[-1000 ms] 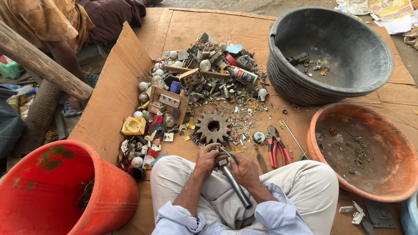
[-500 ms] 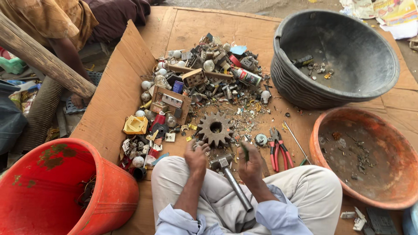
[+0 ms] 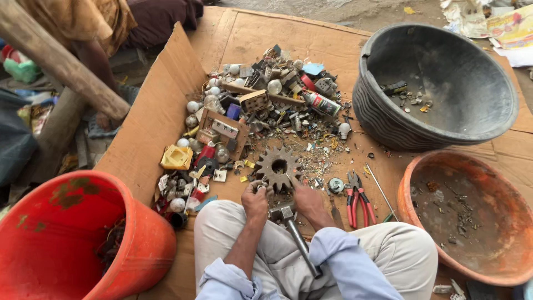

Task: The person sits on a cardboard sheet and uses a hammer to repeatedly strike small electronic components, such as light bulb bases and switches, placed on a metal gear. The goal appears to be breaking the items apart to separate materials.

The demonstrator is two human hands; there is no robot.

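Rusty gear just beyond left hand, right hand, perhaps touching.

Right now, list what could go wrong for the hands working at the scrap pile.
Both hands, left hand and right hand, work against the rusty toothed metal gear; its teeth might nick fingers. The steel-headed hammer lies loose between the knees and could roll. The red-handled pliers beside the right hand could snag it.

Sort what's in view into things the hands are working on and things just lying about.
In hand:
left hand on a small metal piece
right hand beside the rusty gear
hammer lying in the lap

Lying about:
red-handled pliers
scrap pile
black tub
orange basin
red bucket
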